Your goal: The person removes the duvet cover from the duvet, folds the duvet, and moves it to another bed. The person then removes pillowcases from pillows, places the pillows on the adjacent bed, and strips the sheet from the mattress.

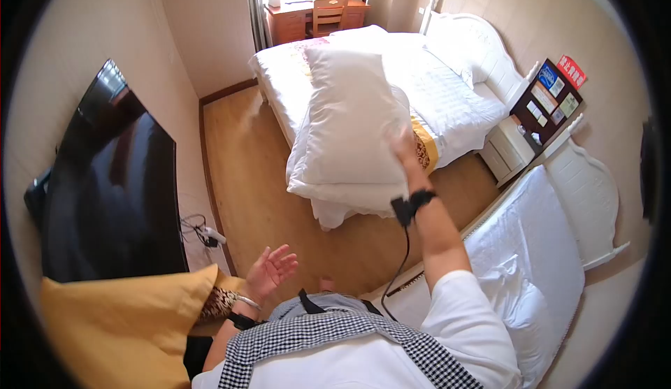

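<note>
My right hand reaches far forward to the right edge of a plump white pillow. Its fingers are pale and smeared, so I cannot tell whether they grip the pillow or only touch it. The pillow lies on folded white bedding at the near end of the far bed. My left hand is low near my waist, palm up, fingers spread, holding nothing. Close to the left wrist is a yellow cloth with a patterned brown band; what supports it is hidden.
A large black television stands on the left, with cables and a white plug strip beside it. A second bed is close on my right. A white nightstand sits between the headboards. A desk and wooden chair are at the back.
</note>
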The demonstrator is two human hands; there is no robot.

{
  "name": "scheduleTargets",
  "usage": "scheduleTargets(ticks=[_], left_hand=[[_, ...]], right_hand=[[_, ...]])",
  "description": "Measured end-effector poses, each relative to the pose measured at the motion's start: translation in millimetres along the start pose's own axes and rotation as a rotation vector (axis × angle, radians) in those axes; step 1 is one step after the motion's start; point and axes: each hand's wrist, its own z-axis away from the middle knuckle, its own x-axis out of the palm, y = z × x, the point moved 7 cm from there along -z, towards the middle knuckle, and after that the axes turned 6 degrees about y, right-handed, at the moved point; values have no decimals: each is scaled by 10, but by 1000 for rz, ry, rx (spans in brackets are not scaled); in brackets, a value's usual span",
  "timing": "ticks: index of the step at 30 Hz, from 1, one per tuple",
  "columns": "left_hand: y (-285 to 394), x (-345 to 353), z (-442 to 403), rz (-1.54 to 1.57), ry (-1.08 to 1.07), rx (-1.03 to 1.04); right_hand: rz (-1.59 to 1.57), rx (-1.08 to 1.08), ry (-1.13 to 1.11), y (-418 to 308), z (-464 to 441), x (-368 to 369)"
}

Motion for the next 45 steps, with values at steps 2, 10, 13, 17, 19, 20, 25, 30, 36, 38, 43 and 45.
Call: scheduleTargets(ticks=[2,10,13,17,19,20,25,30,36,38,43,45], left_hand=[[113,58,-159,-59,22,-9],[-105,363,-777,-152,-115,-287],[-509,362,-860,-243,-184,-480],[-753,36,-552,-387,-330,-737],[-868,134,-427,-443,-399,-817],[-887,135,-393,-477,-433,-846],[-1373,179,-28,-738,-561,-960],[-2860,513,707,-1243,-685,-856],[-4940,431,1200,-1473,-980,-499],[-5410,856,1812,-1625,-1283,-96],[-6744,1236,2695,-1837,-1773,37],[-7102,872,2645,-1985,-1897,-3]], right_hand=[[65,9,-250,86,760,358],[116,349,-395,787,3010,-880],[182,601,-162,842,3800,-1880],[284,842,129,295,5272,-2527],[318,953,198,14,5667,-2844],[333,998,236,-124,5835,-2901],[260,1131,474,-432,6645,-3405],[-111,1060,843,223,7509,-5115],[738,1071,554,1743,8602,-6874],[711,1228,233,2386,9250,-6402],[622,1012,-538,3137,8762,-6475],[-308,1374,195,3637,8557,-6851]])
